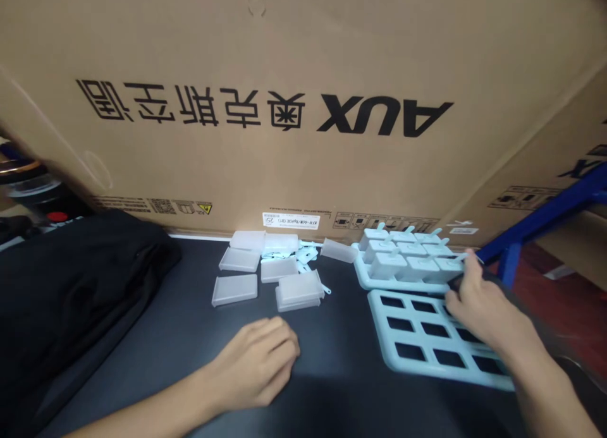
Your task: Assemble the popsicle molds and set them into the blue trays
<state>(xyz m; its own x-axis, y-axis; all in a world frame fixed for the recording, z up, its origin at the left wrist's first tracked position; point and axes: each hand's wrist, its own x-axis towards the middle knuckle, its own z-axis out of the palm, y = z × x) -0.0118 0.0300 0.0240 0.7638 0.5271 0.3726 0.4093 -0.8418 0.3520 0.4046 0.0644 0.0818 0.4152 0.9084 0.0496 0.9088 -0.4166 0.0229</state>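
Note:
My left hand [258, 365] rests on the black table with its fingers curled in; whether anything is inside is hidden. My right hand [478, 302] reaches to the front right mold of a filled light-blue tray [408, 285], its fingers closed at that mold's stick [461, 256]. Several capped molds [387, 265] with upright sticks stand in this tray. Directly in front lies a second light-blue frame [417, 364] with rectangular openings, partly under my right forearm. Loose frosted mold sleeves [234, 289] and a pile of light-blue sticks [306, 255] lie left of the trays.
A large cardboard box [284, 166] stands behind the table. Black cloth [85, 299] covers the left side, with a dark bottle-like object [47, 194] behind it. A blue metal frame [545, 220] is at the right.

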